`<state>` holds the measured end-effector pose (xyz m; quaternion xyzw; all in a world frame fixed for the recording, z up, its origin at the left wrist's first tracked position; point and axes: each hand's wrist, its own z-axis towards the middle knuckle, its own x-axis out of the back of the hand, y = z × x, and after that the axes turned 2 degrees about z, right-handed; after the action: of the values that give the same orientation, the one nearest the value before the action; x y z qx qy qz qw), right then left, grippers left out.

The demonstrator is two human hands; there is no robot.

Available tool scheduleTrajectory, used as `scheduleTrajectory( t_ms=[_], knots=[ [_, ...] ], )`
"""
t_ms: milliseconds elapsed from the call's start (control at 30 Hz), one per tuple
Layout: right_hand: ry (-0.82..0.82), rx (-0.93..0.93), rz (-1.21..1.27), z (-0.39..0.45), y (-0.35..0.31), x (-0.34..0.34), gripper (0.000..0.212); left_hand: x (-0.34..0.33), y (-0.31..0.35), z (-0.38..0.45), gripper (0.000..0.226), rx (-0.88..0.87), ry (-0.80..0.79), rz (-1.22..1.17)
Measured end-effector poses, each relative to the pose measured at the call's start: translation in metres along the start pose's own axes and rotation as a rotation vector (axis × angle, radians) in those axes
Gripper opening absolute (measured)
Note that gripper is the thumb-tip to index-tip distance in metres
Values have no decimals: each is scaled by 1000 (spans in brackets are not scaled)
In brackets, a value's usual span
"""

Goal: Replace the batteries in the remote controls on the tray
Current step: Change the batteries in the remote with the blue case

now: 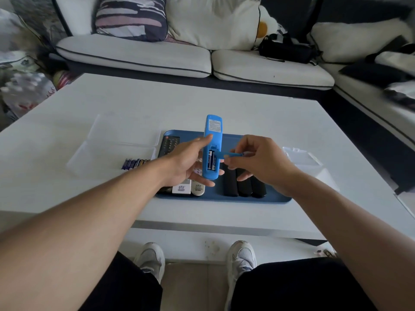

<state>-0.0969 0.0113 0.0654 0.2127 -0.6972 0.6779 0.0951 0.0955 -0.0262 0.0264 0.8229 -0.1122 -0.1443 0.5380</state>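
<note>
Head view, looking down past two bare forearms reaching out over a white bench [247,113]. Left hand [190,163] turned palm-up, fingers cupped beneath a blue remote [212,145], thumb pressed along its left edge; remote held back-side up and tilted, far end raised above the blue tray [278,198]. Battery bay open at the near end, two batteries [211,159] seated side by side inside. Right hand [261,161] palm-down just right of the remote, fingers curled, pinching the blue battery cover [231,155] between thumb and fingertips; cover's left end right at the edge of the open bay. On the tray beneath: a black remote [168,145] at the far left, two pale remotes [188,189] at the near left edge, three black remotes [243,185] in a row under the right hand. Loose batteries [134,163] lined up on the bench left of the tray, beside a clear plastic lid [116,140]. Grey-white sneakers [241,257] on the floor below.
</note>
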Motion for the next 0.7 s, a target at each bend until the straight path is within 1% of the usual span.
scheduleTrajectory(
  t_ms=[67,200,300,400,533,700],
  knots=[
    [18,52,38,3,-1,0,17,1,-1,0,47,9,-18,-4],
    [-11,102,-70,3,-2,-3,15,2,0,-1,47,9,-22,-14],
    [-17,141,-148,4,-1,-6,25,2,0,-2,46,6,-33,-22],
    [12,145,-98,6,0,-8,30,1,0,-2,48,8,-72,-37],
    [7,146,-112,6,-2,-8,24,0,1,-3,48,7,-121,-71],
    [26,153,-92,5,-2,-8,22,0,1,-5,45,0,-134,-94]
  ],
)
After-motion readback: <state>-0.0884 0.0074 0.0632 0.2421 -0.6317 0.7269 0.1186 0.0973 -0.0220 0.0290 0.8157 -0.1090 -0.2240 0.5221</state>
